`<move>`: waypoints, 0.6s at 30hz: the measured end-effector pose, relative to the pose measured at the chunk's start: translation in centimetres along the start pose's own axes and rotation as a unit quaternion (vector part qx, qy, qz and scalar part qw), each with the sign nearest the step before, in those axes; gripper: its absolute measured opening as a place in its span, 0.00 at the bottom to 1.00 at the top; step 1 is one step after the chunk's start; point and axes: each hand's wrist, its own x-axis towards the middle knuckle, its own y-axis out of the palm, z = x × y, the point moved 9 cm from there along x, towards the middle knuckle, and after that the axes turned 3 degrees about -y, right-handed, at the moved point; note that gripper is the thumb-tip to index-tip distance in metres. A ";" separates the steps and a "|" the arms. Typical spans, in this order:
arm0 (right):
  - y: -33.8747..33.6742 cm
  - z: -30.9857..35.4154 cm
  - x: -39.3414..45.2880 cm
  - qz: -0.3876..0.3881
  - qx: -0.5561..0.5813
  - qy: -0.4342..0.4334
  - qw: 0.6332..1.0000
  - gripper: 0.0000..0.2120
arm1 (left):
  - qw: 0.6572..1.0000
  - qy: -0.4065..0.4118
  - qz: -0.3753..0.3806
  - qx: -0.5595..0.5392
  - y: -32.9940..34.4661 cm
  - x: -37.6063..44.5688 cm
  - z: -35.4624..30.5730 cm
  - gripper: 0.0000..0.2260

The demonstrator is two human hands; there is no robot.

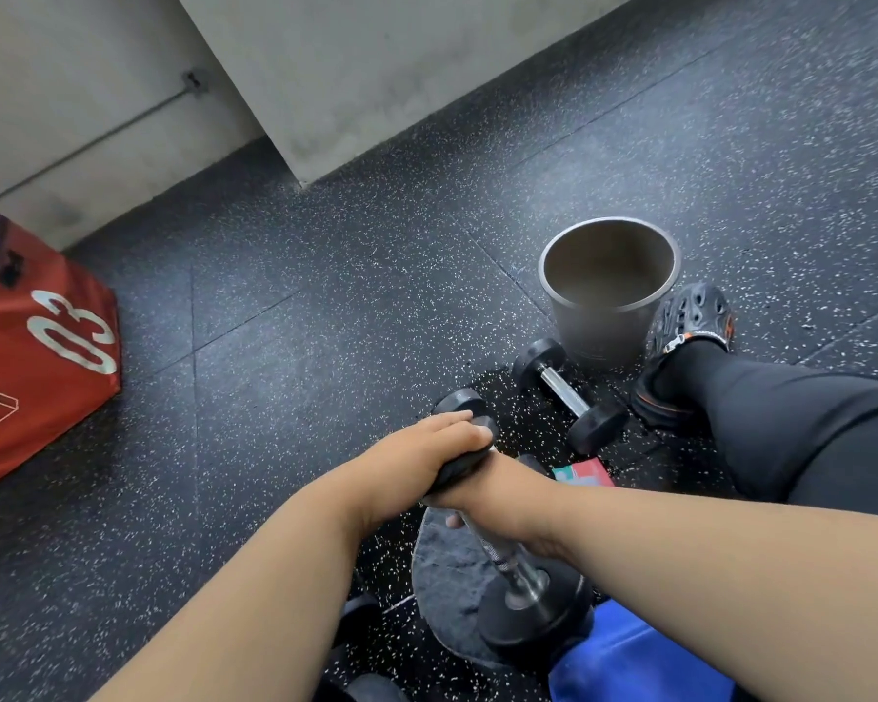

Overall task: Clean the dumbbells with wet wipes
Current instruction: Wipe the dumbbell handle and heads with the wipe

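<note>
A black dumbbell (523,595) stands tilted in front of me, its lower head resting on a grey cloth (444,564). My left hand (422,463) grips its upper head from above. My right hand (498,504) is wrapped round the chrome handle just below that head, with one fingertip showing at the left side. I cannot see a wipe in either hand. A second black dumbbell (566,392) lies on the floor beyond. A red and teal packet (584,473), partly hidden by my right wrist, lies between them.
A metal bucket (609,296) stands on the speckled rubber floor (285,357) behind the dumbbells. My black-clad leg and shoe (690,326) stretch out on the right. A red box marked 03 (41,357) sits far left by the concrete wall. Something blue (629,661) lies at the bottom.
</note>
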 end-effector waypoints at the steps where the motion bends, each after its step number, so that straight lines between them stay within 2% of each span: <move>1: 0.2 -0.1 0.1 0.007 0.005 0.014 1.000 0.05 | 1.000 0.000 -0.003 0.002 0.0 -0.1 -0.1 0.38; 2: 0.3 -0.2 0.1 0.015 0.022 0.024 0.999 0.02 | 1.000 -0.001 -0.006 0.001 0.1 -0.1 -0.2 0.39; 5: 1.2 -0.6 0.1 0.081 0.116 0.069 0.988 0.10 | 1.000 -0.001 -0.004 0.012 0.2 -0.4 -0.4 0.36; 10: 1.5 -1.1 -0.6 0.185 0.189 0.116 0.957 0.08 | 1.000 0.008 0.002 0.018 0.2 -0.7 -0.6 0.38; 13: 1.1 -1.5 -0.7 0.197 0.253 0.132 0.938 0.12 | 1.000 0.002 0.006 -0.008 0.0 -1.0 -0.3 0.38; 16: 0.4 -1.8 -0.1 0.191 0.263 0.121 0.938 0.18 | 0.999 -0.016 -0.007 -0.044 -0.5 -0.7 0.7 0.34; 18: 0.0 -1.4 -0.3 0.187 0.249 0.115 0.943 0.16 | 0.997 -0.028 -0.006 -0.072 -0.8 -0.6 1.4 0.29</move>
